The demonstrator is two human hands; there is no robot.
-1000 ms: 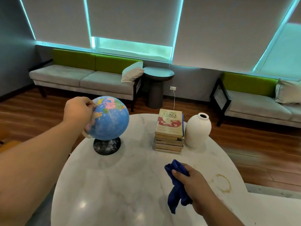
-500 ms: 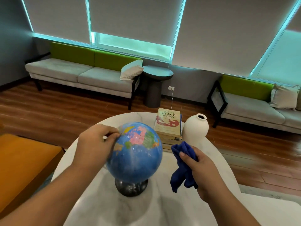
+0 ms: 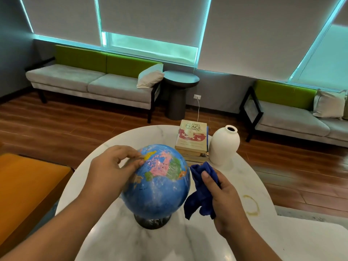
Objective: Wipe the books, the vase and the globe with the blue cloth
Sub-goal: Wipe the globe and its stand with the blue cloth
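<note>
1. Left hand (image 3: 111, 172) fingers curled on upper left of globe (image 3: 160, 187), which stands on its base mid-way across the table (image 3: 250, 178)
2. Right hand (image 3: 224, 196) grips bunched blue cloth (image 3: 200, 194), just beside globe's right side
3. Books (image 3: 193, 142) and vase (image 3: 224, 146) side by side near far edge; bare marble right of cloth

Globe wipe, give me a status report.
Left hand holds the globe at its upper side. Right hand grips the blue cloth beside the globe, contact unclear. Books and vase behind, nothing blocking.
</note>
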